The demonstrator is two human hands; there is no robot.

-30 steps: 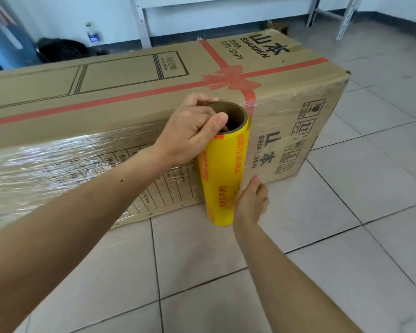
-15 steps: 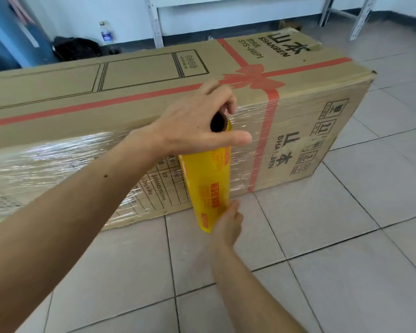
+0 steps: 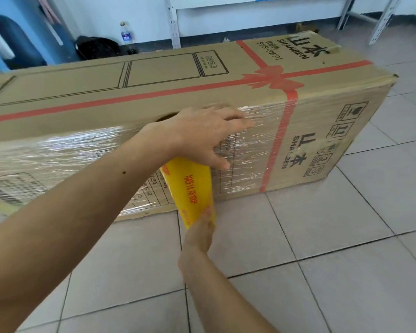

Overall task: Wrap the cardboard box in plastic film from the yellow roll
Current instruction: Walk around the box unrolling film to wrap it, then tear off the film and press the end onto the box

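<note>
Plastic bottle [image 3: 125, 36] beside black bag [image 3: 97, 47] by wall; white shelf leg [image 3: 174, 22]; tiled floor [image 3: 322, 236].

Matt brown cardboard box [image 3: 154, 92] under glossy crinkled film [image 3: 58, 152]; smooth yellow plastic roll [image 3: 190, 188].

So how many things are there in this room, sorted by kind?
Cardboard box: 1
Yellow roll of film: 1
Plastic bottle: 1
Black bag: 1
Hands: 2, the left hand on top of the roll, the right hand at its bottom
Total: 6
</note>
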